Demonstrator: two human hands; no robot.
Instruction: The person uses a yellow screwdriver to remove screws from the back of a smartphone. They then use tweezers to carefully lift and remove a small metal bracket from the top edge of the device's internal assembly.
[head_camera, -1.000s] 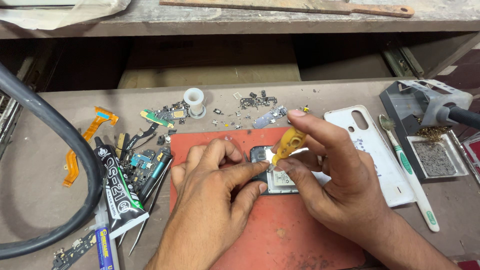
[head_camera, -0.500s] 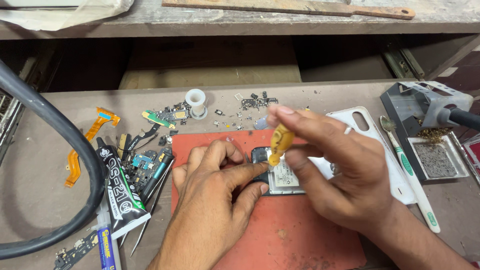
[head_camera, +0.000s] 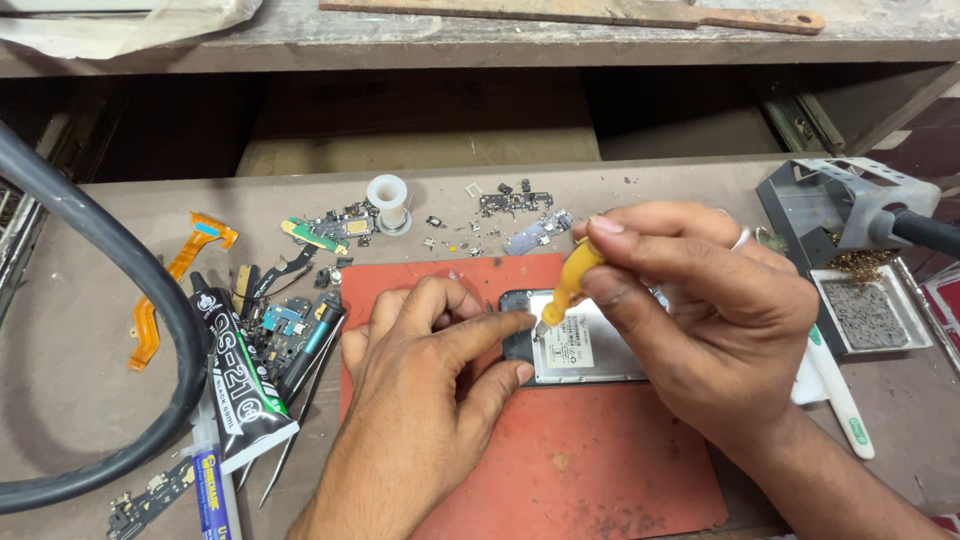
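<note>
The right hand (head_camera: 700, 320) is pinching a little yellow screwdriver (head_camera: 568, 285) tight, its tip touching the open phone (head_camera: 580, 350) lying on the red mat (head_camera: 560, 460), while the left hand (head_camera: 420, 400) is pressing flat, holding the phone down.

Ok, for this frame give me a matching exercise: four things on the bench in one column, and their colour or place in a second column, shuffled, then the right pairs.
Things:
1. work mat
2. small screwdriver
3. solder spool
4. adhesive tube

Descriptions:
A. white, standing beyond the mat among small loose parts
B. red, lying under the opened phone
C. black, lying left of the mat
D. yellow-handled, held in the right hand, tip down on the phone

Pairs: 1-B, 2-D, 3-A, 4-C. The left hand steadies the phone's left edge.
</note>
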